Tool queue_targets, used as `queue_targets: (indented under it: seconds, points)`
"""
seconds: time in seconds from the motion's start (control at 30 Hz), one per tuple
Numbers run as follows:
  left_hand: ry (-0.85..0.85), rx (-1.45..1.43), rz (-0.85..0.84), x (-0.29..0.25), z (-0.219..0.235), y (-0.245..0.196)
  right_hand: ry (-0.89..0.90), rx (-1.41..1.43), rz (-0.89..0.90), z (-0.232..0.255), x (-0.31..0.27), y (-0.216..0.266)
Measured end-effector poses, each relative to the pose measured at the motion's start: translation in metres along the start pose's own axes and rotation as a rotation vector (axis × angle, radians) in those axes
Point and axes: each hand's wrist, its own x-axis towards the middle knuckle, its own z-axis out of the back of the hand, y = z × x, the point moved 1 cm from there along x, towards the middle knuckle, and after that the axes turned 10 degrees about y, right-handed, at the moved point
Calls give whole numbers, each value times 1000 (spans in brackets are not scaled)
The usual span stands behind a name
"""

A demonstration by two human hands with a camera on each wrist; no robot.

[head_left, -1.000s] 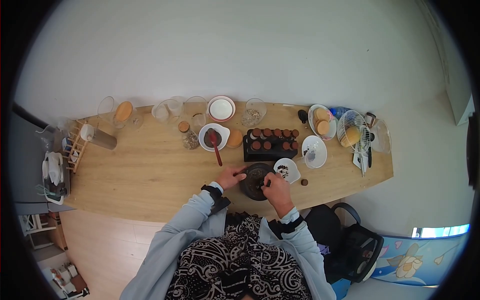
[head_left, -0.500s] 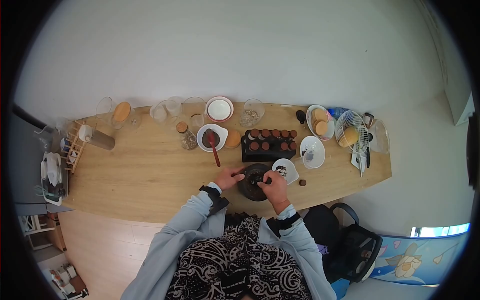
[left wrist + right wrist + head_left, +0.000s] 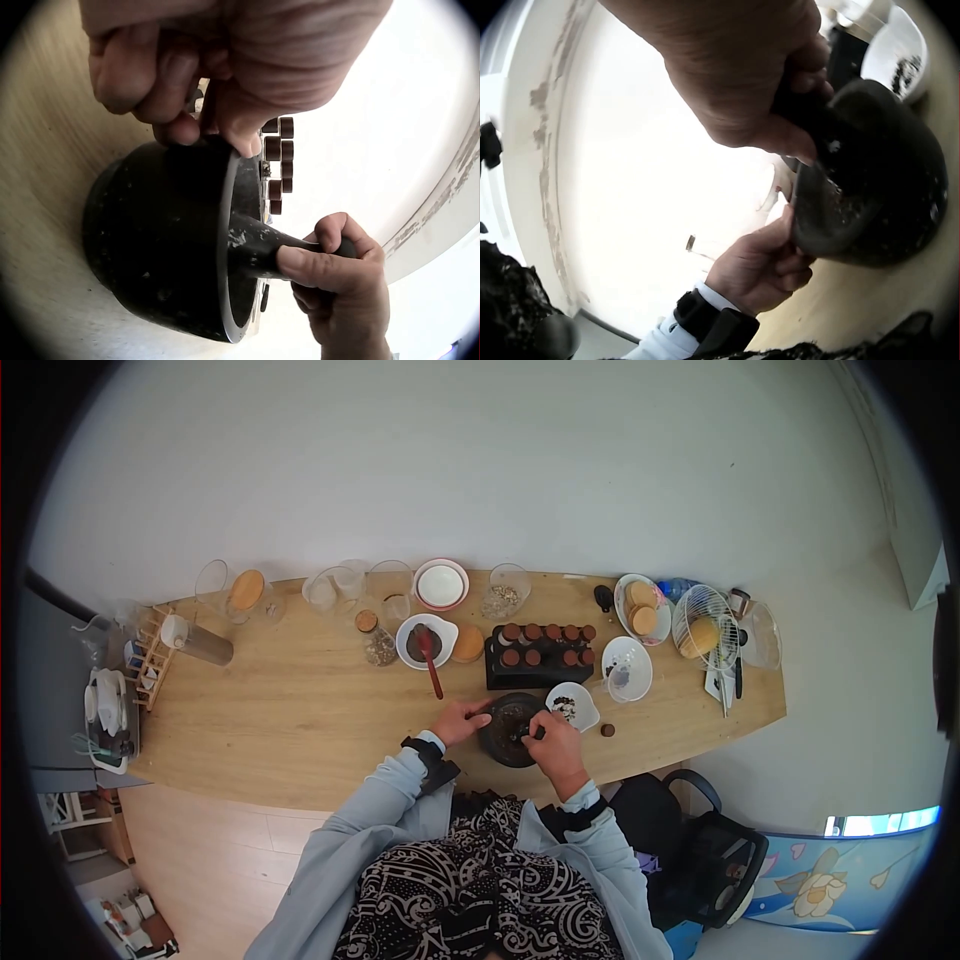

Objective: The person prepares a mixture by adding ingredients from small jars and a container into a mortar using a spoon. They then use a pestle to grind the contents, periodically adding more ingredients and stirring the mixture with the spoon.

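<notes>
A black stone mortar [image 3: 161, 232] stands near the table's front edge, with dark ground bits inside [image 3: 845, 206]. My left hand [image 3: 458, 723] holds the mortar's left side, pinching its rim between thumb and fingers in the left wrist view. Curled round the upper part of a black pestle [image 3: 259, 244] is my right hand [image 3: 560, 748]. The pestle leans over the rim, its lower end hidden within the mortar. Just behind the right hand sits a small white spouted bowl [image 3: 587, 710] holding dark and pale pieces.
Behind the mortar is a black rack [image 3: 510, 677] of brown-capped bottles. A white bowl [image 3: 450, 632] with a red spatula [image 3: 432, 665] stands left of it. To the right are a loose brown cap [image 3: 607, 730], another white bowl [image 3: 640, 655] and a wire basket [image 3: 705, 610].
My right hand has worked the pestle about inside the mortar, swinging left and then back right and toward my body. My left hand keeps its hold on the rim.
</notes>
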Motion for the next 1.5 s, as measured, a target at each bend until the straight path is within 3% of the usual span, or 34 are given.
queue_targets:
  seconds: [0.07, 0.27, 0.4, 0.47, 0.67, 0.9, 1.0, 1.1, 1.17, 1.3, 1.37, 1.43, 1.5]
  points:
    - [21, 2, 43, -5, 1, -5, 13, -154, -82, 2, -3, 4]
    - [32, -8, 36, 0, 2, 2, -82, 100, 18, -9, 4, -22]
    - [19, 52, 5, 1, 2, 4, -49, 18, 19, 3, -1, -11]
    - [20, 7, -3, -1, 2, 8, -137, -20, -19, 2, -4, -6]
    - [37, -42, 31, 1, 1, 2, -30, 6, 46, -3, -4, -9]
    - [21, -33, 16, -2, 1, -2, -120, 32, 22, -7, -1, -12]
    - [52, -6, 68, -1, 3, -9, -59, 24, 13, -1, -3, -13]
    - [29, 50, 8, 1, 3, -3, 47, 25, 19, 11, -1, -8]
    - [22, 8, 8, -2, 1, 2, 86, -60, -97, 14, -7, 1]
    - [38, -18, 23, 1, 2, -2, 28, -73, -95, -4, -5, 1]
    - [50, 8, 58, -1, 4, -10, -100, 42, 1, -11, -1, -6]
    - [64, 35, 93, 1, 3, -5, -69, 61, 4, -6, -1, -11]
    - [40, -41, 9, 4, 2, 3, -31, 76, 15, -1, 0, -10]
